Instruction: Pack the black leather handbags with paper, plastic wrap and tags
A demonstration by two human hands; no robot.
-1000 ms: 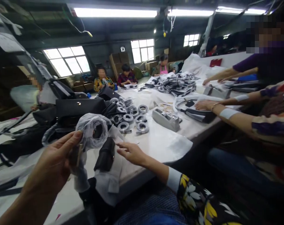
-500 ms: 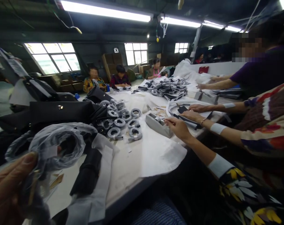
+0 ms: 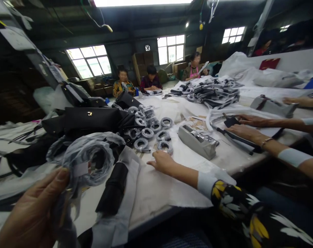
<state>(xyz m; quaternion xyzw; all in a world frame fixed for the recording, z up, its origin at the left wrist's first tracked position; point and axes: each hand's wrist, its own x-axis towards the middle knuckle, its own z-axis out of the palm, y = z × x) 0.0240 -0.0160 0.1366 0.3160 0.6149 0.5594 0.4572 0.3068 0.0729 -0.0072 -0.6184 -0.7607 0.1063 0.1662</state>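
Note:
A clear-plastic-wrapped coil (image 3: 88, 160) is gripped by my left hand (image 3: 40, 206) at the lower left, thumb in front and fingers partly hidden behind. A pale label shows on the coil. Below it, a black rolled piece (image 3: 112, 189) rests in clear wrapping. My right hand (image 3: 163, 162), in a floral sleeve, is over the table just below the small wrapped coils (image 3: 147, 133). Its fingers are curled round something pale that I cannot make out. To its right stands a grey tape dispenser (image 3: 196, 141), apart from the hand.
Black bags (image 3: 91, 119) are piled at the left. A heap of wrapped dark pieces (image 3: 210, 89) covers the table's far part. At the right, a co-worker's hands (image 3: 246, 131) are on dark strips near a second dispenser (image 3: 272, 105). Several people sit across the table.
The view has turned left. My right hand has moved off the tape dispenser, leftward toward the coil. My left hand still holds the coil.

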